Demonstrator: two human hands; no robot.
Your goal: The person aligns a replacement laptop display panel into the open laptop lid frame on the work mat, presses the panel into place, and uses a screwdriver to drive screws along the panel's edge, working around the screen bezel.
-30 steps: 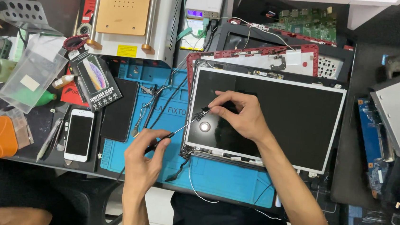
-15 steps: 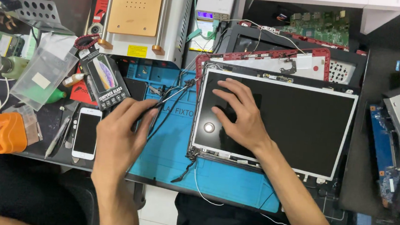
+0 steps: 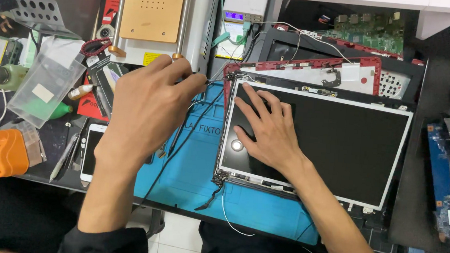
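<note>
Left hand [image 3: 149,102] rose, pinching thin black cable [image 3: 181,139]; right hand [image 3: 267,130] flat on screen [image 3: 336,140]

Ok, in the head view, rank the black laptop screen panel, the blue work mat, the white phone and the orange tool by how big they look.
1. laptop screen panel
2. blue work mat, partly covered, so unsure
3. white phone and orange tool look alike
</note>
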